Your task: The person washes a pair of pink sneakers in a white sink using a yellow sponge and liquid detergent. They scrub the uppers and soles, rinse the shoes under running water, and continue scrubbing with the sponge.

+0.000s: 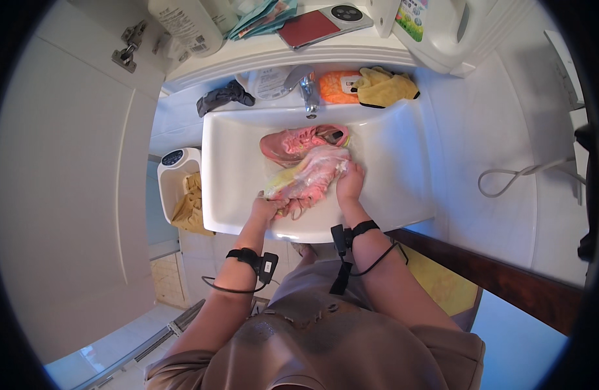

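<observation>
Inside the white sink (403,172), a pink sneaker (287,144) lies on its side below the faucet. Nearer to me is a second pink sneaker (310,181), covered by wet-looking clear plastic film with a yellowish patch at its left. My left hand (267,207) grips the near left end of this covered sneaker, where loose laces hang down. At the other end, my right hand (350,184) closes on the film and the sneaker's right side. The fingertips of both hands are partly hidden.
Behind the basin stand a faucet (308,91), a dark cloth (225,97), an orange packet (339,86) and yellow gloves (387,87). A phone (312,27) and white bottle (185,26) rest on the shelf above. A bin (171,174) stands at the left.
</observation>
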The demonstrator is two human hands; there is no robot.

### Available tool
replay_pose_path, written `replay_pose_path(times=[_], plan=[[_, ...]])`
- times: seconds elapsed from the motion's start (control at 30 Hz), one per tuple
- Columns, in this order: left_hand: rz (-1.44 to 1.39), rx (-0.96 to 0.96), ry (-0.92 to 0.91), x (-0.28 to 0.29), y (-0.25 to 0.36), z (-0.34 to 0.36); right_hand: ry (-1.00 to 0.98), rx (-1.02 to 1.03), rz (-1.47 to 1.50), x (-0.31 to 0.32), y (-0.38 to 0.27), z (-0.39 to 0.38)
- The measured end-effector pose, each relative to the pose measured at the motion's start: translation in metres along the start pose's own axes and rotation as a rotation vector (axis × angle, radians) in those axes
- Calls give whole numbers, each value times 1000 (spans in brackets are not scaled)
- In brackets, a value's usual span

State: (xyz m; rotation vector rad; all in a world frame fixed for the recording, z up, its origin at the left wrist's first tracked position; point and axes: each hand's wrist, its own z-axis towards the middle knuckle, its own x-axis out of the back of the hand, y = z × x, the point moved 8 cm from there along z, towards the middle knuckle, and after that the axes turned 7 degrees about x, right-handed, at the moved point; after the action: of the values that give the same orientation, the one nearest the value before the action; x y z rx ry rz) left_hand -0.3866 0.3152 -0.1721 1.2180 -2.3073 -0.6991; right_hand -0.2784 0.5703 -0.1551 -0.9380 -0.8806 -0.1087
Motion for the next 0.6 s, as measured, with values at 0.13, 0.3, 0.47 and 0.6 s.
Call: replay_pose_path(times=[0.13, 0.3, 0.47, 0.6], plan=[[-148, 116, -145, -7, -5, 7, -43, -35, 68, -10, -3, -10], [-194, 282, -300, 20, -6, 1, -32, -90, -32, 28, 11, 38], [-23, 404, -192, 80, -3, -25, -322, -140, 39, 10, 8, 99], [-145, 362, -127, 112, 2, -53, -719, -151, 20, -53, -12, 82]])
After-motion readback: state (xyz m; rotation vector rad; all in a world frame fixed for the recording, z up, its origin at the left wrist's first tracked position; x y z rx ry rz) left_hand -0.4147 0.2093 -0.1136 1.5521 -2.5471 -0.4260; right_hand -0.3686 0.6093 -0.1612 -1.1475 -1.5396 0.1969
